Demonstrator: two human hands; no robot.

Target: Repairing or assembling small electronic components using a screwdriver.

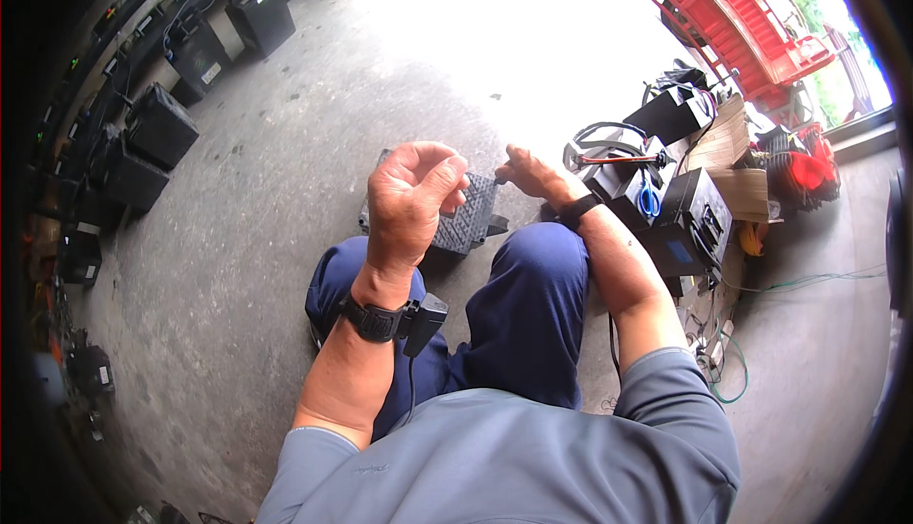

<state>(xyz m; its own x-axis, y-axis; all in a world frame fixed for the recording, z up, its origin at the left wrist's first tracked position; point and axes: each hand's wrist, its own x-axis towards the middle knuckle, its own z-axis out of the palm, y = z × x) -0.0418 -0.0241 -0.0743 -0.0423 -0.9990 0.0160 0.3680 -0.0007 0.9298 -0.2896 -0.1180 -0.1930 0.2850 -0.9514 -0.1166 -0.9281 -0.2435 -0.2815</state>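
Note:
A dark grey box with a textured, chequered top (473, 218) rests low in front of my knees, partly covered by my left hand. My left hand (416, 191) is raised over the box's left side, its fingers curled and the thumb pressed against the forefinger. What it holds, if anything, is hidden. At the box's far right corner, my right hand (537, 177) has its thumb and fingers brought together. A small dark tip shows beside those fingertips, too small to name.
Right of my knee stand black battery cases (687, 224) with blue-handled scissors (649, 199) and cables. Cardboard (720, 139) lies behind them. A red metal cart (728, 20) is at the far right. Several black batteries (162, 125) line the left side. Green wire (808, 281) trails right.

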